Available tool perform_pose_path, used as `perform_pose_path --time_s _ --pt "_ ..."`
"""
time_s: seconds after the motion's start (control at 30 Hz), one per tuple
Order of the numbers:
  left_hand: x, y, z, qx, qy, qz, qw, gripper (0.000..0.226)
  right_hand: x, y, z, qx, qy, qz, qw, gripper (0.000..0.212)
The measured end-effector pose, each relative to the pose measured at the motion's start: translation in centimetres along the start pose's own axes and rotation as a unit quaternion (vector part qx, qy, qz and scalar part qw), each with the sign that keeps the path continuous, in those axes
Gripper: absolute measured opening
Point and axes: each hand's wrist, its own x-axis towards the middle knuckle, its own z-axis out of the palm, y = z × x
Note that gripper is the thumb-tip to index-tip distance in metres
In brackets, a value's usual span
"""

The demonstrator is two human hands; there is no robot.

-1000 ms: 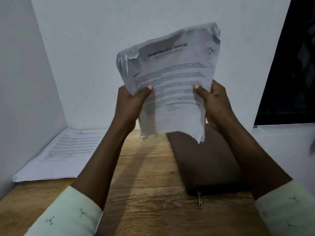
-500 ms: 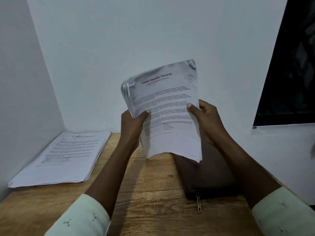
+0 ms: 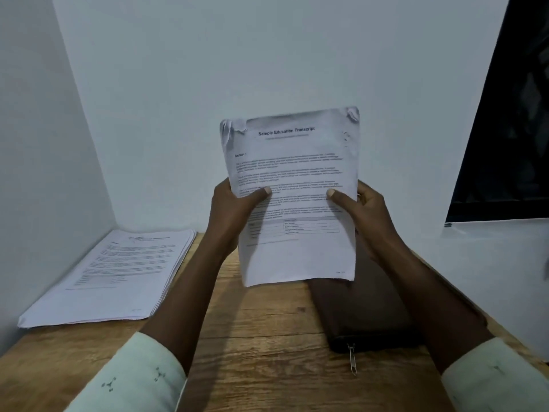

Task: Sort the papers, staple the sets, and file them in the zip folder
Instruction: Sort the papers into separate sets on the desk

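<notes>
A single wide-angle view from the person's head, facing forward and down across the wooden worktop (image 3: 267, 337) into a white corner; both forearms enter from the bottom edge; the left hand (image 3: 234, 209) and right hand (image 3: 365, 209) grip the transcript sheets (image 3: 297, 179) close under the lens, near frame centre; the side wall (image 3: 44, 173) fills the left, a dark window (image 3: 511, 129) the right edge.
</notes>
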Motion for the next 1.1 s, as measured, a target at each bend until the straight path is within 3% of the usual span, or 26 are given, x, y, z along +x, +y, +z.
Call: perform_pose_path --time_s 0.37,0.57,0.73,0.83,0.97,1.1 --pt "1.1 3.2 3.0 -0.082 -0.025 0.03 0.996 0.027 0.9 -2.8 -1.3 -0.062 0.049 -0.059 0.995 0.008" --pt "-0.8 -2.1 4.2 -0.036 -0.069 -0.071 0.994 0.034 -0.7 1.4 -2.6 -0.073 0.065 0.059 0.993 0.015" --pt "-1.1 -1.9 4.7 -0.037 -0.05 -0.073 0.995 0.042 -0.4 0.2 -2.5 -0.065 0.077 0.025 0.995 0.024" --pt "-0.8 -1.6 4.8 -0.046 -0.052 -0.065 0.995 0.036 -0.3 0.2 -2.6 -0.046 0.083 0.022 0.995 0.025" --pt "-2.0 -4.2 4.5 0.007 -0.08 -0.136 0.987 0.027 -1.0 2.7 -2.5 -0.07 0.056 0.061 0.994 0.014" --pt "-2.5 -4.4 3.1 -0.02 -0.116 -0.184 0.976 0.037 -0.8 2.3 -2.1 -0.073 0.041 0.05 0.995 0.006"
